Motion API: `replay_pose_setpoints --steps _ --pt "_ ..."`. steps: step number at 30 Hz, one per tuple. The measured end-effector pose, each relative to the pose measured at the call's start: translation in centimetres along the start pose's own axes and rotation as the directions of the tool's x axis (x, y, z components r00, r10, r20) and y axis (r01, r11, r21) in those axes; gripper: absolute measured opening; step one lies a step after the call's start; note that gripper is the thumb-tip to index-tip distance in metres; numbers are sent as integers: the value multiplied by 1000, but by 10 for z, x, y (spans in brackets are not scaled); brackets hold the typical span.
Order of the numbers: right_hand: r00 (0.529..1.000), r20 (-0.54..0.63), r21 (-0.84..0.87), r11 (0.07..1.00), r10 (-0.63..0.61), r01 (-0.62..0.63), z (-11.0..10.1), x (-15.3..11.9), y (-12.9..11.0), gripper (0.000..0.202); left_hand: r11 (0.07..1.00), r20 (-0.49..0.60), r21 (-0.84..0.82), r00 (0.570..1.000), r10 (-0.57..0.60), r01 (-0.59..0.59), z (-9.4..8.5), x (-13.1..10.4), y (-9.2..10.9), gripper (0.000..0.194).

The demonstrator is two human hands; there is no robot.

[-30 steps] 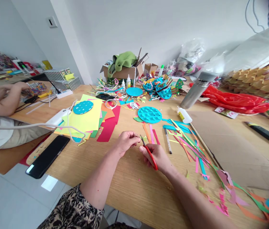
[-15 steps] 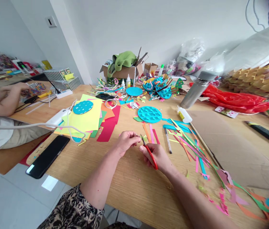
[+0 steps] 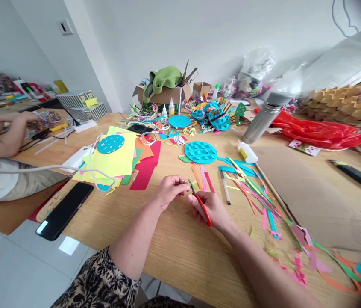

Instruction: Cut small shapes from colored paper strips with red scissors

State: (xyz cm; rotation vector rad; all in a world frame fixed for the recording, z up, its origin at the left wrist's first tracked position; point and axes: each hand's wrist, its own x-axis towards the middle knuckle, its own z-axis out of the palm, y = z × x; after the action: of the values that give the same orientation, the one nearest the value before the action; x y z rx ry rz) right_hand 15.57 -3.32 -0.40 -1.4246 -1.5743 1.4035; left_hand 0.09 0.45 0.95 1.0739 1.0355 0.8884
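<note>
Red-handled scissors [image 3: 203, 209] are in my right hand [image 3: 212, 209], fingers wrapped round the handles, blades pointing up and left. Just left of the blade tips, my left hand [image 3: 171, 191] is closed in a pinch. Whatever sits between its fingertips is too small and covered to make out. Beyond both hands lies a blue oval [image 3: 201, 152] with rows of raised scales. Short orange, pink and red paper strips [image 3: 203, 178] lie between it and my right hand. A pen [image 3: 225, 187] rests to the right of them.
Coloured paper sheets [image 3: 112, 160], a power strip [image 3: 77, 159] with cable and a black phone [image 3: 65, 210] lie left. Cardboard [image 3: 311, 192], a steel bottle [image 3: 263, 119], a glue bottle [image 3: 247, 152] and a utility knife [image 3: 358, 176] lie right. Another person's arm [image 3: 13, 132] rests at far left.
The camera view has shifted very slightly. Both hands and the scissors keep almost the same position over the table.
</note>
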Motion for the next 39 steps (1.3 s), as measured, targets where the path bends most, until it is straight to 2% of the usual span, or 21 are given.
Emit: replay_pose_setpoints --steps 19,30,35,39 --pt "1000 -5 3 1000 13 -13 0 -1 -6 48 1000 -40 -18 999 -7 7 0 1 -2 19" --pt "998 64 20 1000 -13 11 -3 -1 -4 46 1000 -11 14 1000 -27 27 -3 -1 1 15" --pt "999 42 -7 1000 -15 16 -3 -1 -6 48 1000 -21 17 1000 -14 14 -4 -1 1 15" --pt "999 33 -12 1000 -19 19 -4 -1 -7 48 1000 23 27 1000 -9 8 -4 1 -1 17"
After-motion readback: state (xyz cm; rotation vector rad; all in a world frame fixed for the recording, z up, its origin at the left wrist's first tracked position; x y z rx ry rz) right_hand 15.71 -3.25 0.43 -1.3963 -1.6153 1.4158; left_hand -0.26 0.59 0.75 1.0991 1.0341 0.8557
